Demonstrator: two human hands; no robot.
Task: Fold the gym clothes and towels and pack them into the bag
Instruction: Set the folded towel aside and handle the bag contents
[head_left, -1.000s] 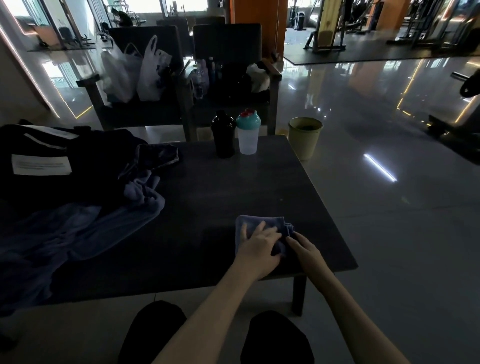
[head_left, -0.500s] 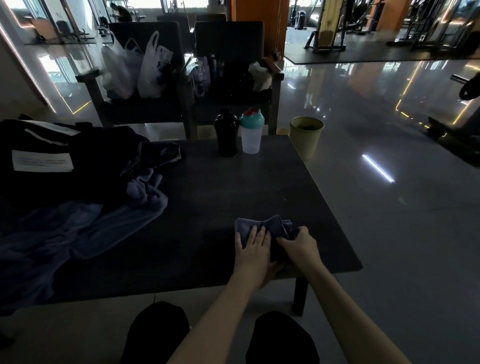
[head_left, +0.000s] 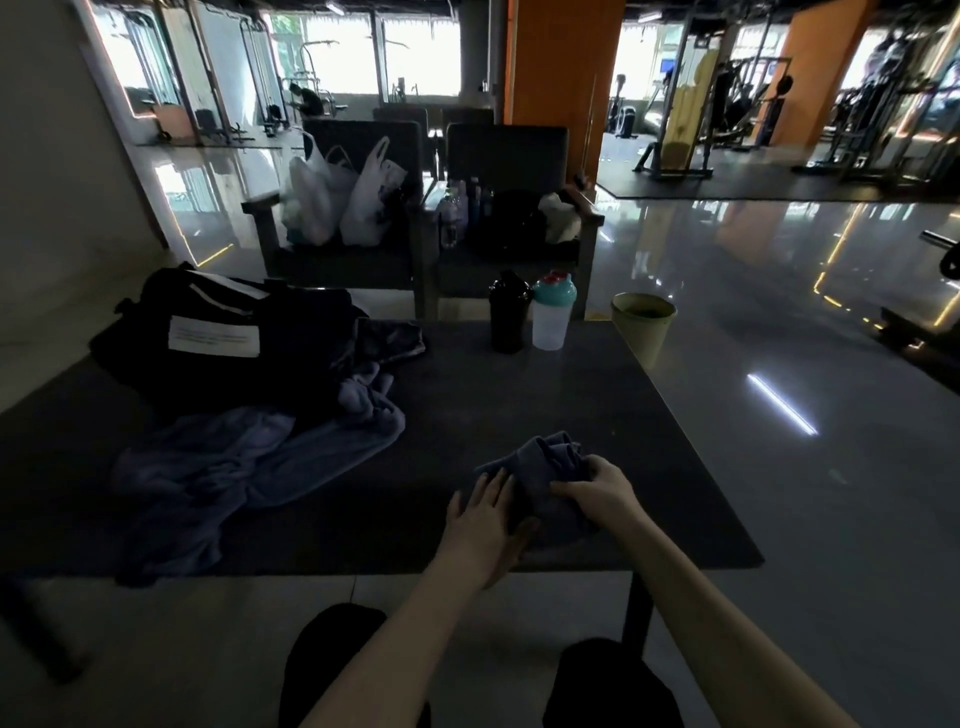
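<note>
**Grip changing in poor light**

I am watching the small blue-grey cloth towel (head_left: 537, 462) sitting on the dark square table (head_left: 519, 395), close to its front-right corner. Dim light is swallowing detail: I cannot make out the towel's folds, and the part under the right hand (head_left: 597, 493) is hidden. That hand is curling its fingers over the towel's right side and gripping a bunch of it. The left hand (head_left: 483, 525) is lying with straight fingers on the towel's left edge, holding nothing. The black fabric gym bag (head_left: 156, 317) at far left is blending into the dark clothes beside it. The large crumpled blue towel (head_left: 311, 452) is fading into shadow toward the table's near-left edge. Compared with a second ago, the small towel is no longer lying flat but standing up in a heap. The left hand is now sitting nearer me, off the towel's top.
</note>
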